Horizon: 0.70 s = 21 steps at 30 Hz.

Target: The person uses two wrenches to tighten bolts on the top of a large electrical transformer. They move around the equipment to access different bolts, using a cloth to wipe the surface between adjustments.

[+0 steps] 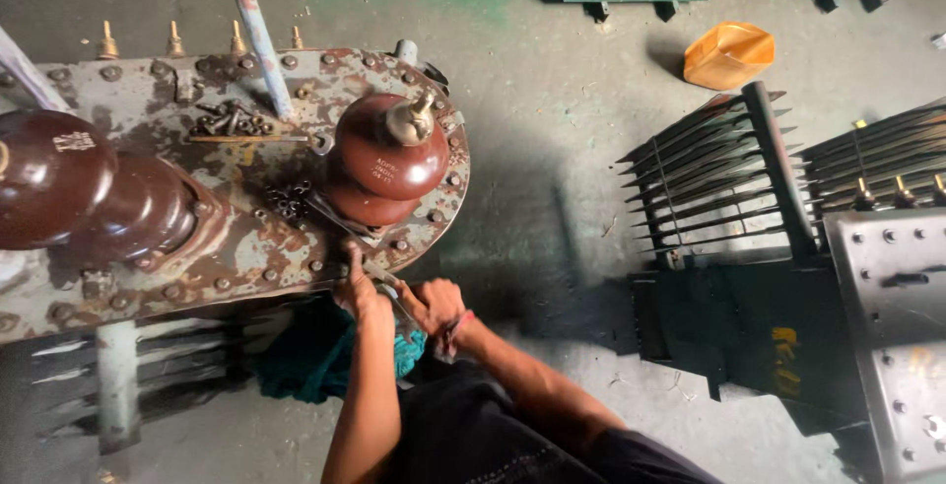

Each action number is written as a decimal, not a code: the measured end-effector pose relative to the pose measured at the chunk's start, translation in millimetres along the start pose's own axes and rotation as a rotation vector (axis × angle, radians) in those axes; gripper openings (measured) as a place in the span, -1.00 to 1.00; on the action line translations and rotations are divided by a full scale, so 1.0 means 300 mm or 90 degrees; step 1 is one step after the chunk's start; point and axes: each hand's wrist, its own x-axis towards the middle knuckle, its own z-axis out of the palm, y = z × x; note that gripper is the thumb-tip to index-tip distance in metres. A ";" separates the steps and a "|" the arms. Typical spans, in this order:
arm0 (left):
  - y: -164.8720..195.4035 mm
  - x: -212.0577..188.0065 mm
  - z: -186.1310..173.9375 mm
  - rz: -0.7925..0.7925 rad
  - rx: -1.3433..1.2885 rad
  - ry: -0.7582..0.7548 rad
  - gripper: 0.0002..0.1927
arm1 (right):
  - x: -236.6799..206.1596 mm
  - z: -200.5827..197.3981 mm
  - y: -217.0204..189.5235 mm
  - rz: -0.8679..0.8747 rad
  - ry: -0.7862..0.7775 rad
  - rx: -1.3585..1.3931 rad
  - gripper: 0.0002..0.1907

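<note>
- The right hand (434, 304) was closed around the handle of a spanner (386, 282), knuckles up, wrist bent back toward the body.
- The spanner ran from that fist up and left to the near rim of the rusty transformer lid (246, 247), where its head sat at a rim bolt (347, 269) just left of the nearest bushing's base.
- The left hand (355, 292) rested at the same spot, fingers curled over the lid's edge beside the bolt; whether it pinched the bolt, a nut below, or only steadied the tool could not be told.
- Judged from this, the step in hand was turning 1 rim bolt, 1 hand driving the tool and 1 hand bracing at the fastener.
- The next move would call for a short swing of the handle within tight room, since the brown porcelain bushing (386, 164) stood just far of the tool, and for keeping the head seated square on the bolt.
- Both forearms reached forward from the lower middle of the view, the left nearly straight up the frame, the right angled in from the right, elbows low.
- Outward, a heap of loose nuts and bolts (288, 198) lay on the lid, and a teal cloth (315, 356) hung below the rim under the hands.
- To the right stood a finned radiator (719, 173) of another unit.
</note>
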 end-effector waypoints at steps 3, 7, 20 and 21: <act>0.019 -0.024 0.003 -0.033 -0.071 -0.046 -0.19 | 0.120 -0.114 0.015 -0.040 -0.052 -0.057 -0.18; 0.036 -0.056 0.016 -0.025 0.059 0.023 -0.24 | 0.136 -0.172 0.022 -0.024 -0.063 -0.099 -0.16; 0.022 -0.011 0.017 -0.049 -0.064 0.000 -0.16 | 0.226 -0.303 0.022 -0.105 -0.028 -0.085 -0.29; 0.018 -0.001 0.021 -0.038 0.003 0.014 -0.17 | 0.221 -0.299 0.019 -0.091 -0.015 -0.059 -0.32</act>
